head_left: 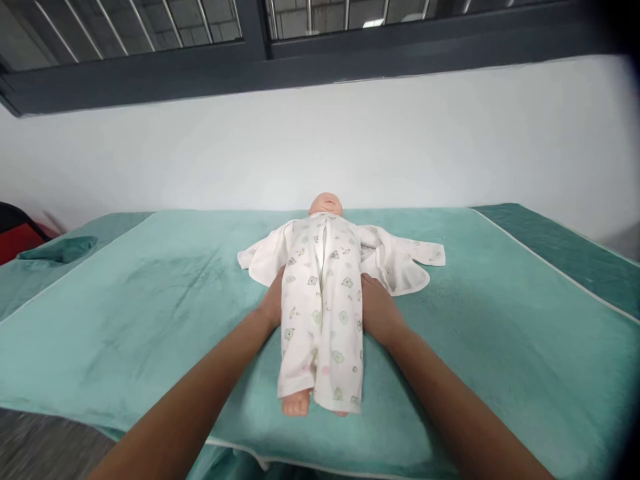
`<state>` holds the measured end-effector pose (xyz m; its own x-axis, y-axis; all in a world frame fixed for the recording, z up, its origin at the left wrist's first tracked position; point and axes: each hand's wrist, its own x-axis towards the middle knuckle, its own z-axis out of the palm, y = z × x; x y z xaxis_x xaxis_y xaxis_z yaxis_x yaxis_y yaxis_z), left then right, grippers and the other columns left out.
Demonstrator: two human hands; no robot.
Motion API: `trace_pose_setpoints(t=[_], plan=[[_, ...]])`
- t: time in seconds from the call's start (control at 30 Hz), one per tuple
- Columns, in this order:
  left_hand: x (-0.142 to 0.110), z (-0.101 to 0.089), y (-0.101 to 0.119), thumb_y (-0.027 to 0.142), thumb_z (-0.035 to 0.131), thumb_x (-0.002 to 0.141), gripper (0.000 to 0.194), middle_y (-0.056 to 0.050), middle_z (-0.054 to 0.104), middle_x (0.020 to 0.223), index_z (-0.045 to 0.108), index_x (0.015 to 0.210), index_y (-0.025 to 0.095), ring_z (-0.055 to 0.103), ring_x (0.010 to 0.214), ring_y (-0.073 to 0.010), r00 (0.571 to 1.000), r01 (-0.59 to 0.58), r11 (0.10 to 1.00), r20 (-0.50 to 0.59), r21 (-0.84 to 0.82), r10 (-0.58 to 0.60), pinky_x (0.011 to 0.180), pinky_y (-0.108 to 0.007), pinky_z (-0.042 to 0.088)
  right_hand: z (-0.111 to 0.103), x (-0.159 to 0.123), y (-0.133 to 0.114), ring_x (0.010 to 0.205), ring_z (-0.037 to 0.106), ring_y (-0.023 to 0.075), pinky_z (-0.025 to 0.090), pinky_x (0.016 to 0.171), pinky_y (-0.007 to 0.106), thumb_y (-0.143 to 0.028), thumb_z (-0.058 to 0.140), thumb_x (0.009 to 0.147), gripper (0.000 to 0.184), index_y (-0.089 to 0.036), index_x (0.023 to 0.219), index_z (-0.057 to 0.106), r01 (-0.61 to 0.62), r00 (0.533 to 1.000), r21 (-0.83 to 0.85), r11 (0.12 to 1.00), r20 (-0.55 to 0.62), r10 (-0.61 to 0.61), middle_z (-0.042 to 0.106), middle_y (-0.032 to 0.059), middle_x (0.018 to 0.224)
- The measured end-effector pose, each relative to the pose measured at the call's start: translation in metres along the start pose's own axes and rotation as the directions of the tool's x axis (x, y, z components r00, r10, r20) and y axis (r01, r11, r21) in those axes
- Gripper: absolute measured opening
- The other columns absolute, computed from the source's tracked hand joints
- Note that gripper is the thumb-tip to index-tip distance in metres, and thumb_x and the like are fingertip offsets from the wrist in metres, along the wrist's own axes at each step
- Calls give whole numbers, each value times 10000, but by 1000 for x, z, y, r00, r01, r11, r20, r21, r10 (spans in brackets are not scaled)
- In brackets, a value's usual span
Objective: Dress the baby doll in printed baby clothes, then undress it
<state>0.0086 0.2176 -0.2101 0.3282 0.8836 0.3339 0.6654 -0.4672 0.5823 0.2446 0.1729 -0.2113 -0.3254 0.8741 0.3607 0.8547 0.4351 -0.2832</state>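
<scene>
A baby doll (326, 203) lies on its back, head toward the wall. White printed baby trousers (343, 333) cover its legs and reach high up its body. One foot (296, 404) shows below the left hem, and a sliver of the other under the right. A white baby top (395, 260) spreads out on both sides, sleeves outstretched. My left hand (273, 300) holds the trousers' left side, most of its fingers hidden behind the cloth. Along the right side, my right hand (379, 307) is closed against the trousers, its fingertips partly tucked under.
Green plush cloth (150, 320) with pale piping covers the table. A white wall (280, 147) stands behind it, below a dark-framed barred window (320, 60). At the far left is a red and black object (19, 237). Dark floor shows at lower left.
</scene>
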Motion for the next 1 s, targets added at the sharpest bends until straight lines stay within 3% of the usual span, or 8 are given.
trace_pose_setpoints(t=[0.13,0.23,0.37,0.5,0.77,0.87,0.93,1.0], plan=[[2,0,0,335,601,833,381,-90,655,1269,665,1182,195,539,1242,-317,991,-131,989,29,73,130,1116,-472,413,-3,-13,4,859,583,237,452,745,342,-183,528,871,89,-189,885,616,44,998,212,976,-50,-34,655,89,938],[5,0,-2,241,562,840,246,-108,709,1087,713,1024,178,609,1093,-304,981,-191,968,14,165,192,1023,-479,475,-3,-19,6,865,606,245,469,746,351,-222,537,870,92,-195,889,623,52,998,292,955,-59,-36,665,85,930],[4,1,-7,224,505,869,241,-115,710,983,718,970,171,640,965,-280,959,-258,930,-46,262,279,889,-437,536,1,-18,8,921,619,251,468,787,351,-216,534,880,144,-190,977,637,24,1000,283,959,-21,-19,674,93,1008],[1,1,-7,240,494,885,255,-106,711,877,730,953,172,653,869,-269,945,-286,913,-71,290,319,817,-421,550,2,-16,8,874,622,232,444,767,323,-198,510,893,111,-172,899,617,-21,1000,157,987,24,17,680,93,940],[-27,-10,-11,176,490,924,264,-96,745,1016,738,1009,203,624,1145,-264,884,-378,838,-115,393,453,1020,-449,468,-7,-25,2,747,622,222,328,625,295,-201,529,864,117,-183,779,607,-67,996,-10,998,55,67,690,80,809],[-42,-14,-14,135,489,924,272,-54,757,987,724,1029,225,620,1165,-226,858,-404,808,-128,429,497,1037,-419,447,-7,-29,0,678,614,204,281,584,284,-196,502,866,156,-202,794,640,-155,988,8,988,15,155,690,46,737],[-50,-17,-16,101,475,911,306,-36,751,1030,701,1070,231,621,1156,-211,867,-351,837,-190,420,460,1062,-421,418,-6,-31,-1,629,602,191,291,579,277,-248,459,909,220,-225,863,673,-255,963,94,962,-61,261,677,19,684],[-53,-19,-19,103,456,903,328,-43,728,1101,671,1119,222,618,1137,-214,878,-221,896,-321,386,355,1067,-434,402,-7,-31,2,629,603,184,338,603,272,-332,427,947,280,-240,944,691,-319,923,214,923,-150,353,681,8,691]])
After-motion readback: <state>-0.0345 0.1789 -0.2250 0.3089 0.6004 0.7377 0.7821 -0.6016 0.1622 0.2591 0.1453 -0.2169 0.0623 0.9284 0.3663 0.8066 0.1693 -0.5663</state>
